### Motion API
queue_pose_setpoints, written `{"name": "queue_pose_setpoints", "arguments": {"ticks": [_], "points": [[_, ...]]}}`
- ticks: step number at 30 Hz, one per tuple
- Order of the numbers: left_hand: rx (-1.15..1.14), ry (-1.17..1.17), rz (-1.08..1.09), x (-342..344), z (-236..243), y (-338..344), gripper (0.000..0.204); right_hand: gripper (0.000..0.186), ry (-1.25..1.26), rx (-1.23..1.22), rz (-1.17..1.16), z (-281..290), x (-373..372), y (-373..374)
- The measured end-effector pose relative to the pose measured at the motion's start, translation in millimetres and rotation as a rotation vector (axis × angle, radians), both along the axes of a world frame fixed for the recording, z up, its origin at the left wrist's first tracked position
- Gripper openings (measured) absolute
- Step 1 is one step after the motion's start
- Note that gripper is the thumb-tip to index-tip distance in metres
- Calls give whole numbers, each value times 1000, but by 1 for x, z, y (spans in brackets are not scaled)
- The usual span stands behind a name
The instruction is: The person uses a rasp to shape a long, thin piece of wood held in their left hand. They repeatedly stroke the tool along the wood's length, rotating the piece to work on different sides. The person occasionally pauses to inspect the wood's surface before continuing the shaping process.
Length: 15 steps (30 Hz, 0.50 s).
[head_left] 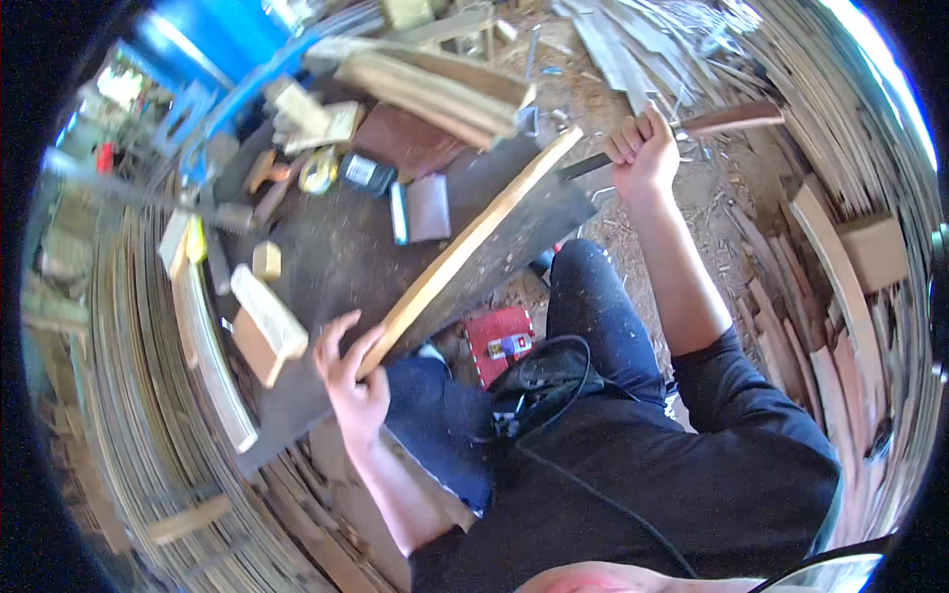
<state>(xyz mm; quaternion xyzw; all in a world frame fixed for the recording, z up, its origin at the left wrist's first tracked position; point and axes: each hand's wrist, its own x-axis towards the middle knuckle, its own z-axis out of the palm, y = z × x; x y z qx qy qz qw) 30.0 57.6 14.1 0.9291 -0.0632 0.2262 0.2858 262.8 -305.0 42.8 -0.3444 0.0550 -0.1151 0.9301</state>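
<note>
A long, slender wooden strip (476,247) slants across the near edge of the dark worktable. My left hand (358,390) grips its near-left end between thumb and fingers. To the right of the strip's far end, my right hand (645,158) is closed around a long tool (733,119). A brown wooden handle sticks out on one side of that fist, and a dark flat blade shows on the other. The part inside the fist is hidden, so I cannot tell the tool's exact kind. The blade points toward the strip's far end, apparently apart from it.
On the worktable (297,232) lie a tape measure (318,171), a dark box (368,175), a notebook (427,208) and wood blocks (267,262). Stacked boards (435,94) cover its far side. Wood strips line both sides, and shavings litter the ground (717,188).
</note>
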Motion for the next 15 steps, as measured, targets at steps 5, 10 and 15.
{"name": "queue_pose_setpoints", "arguments": {"ticks": [5, 10, 15], "points": [[161, 67, 174, -34, 8, 24, 54, 42, -49, -9, 51, 4, 18, -27], [-25, -112, 262, -31, 9, 1, 42, 43, -60, -22, 174, -4, 46, -33], [45, -51, 56, 41, 20, -68, 29, 46, 36, -111, 95, 10, 73, -40]]}}
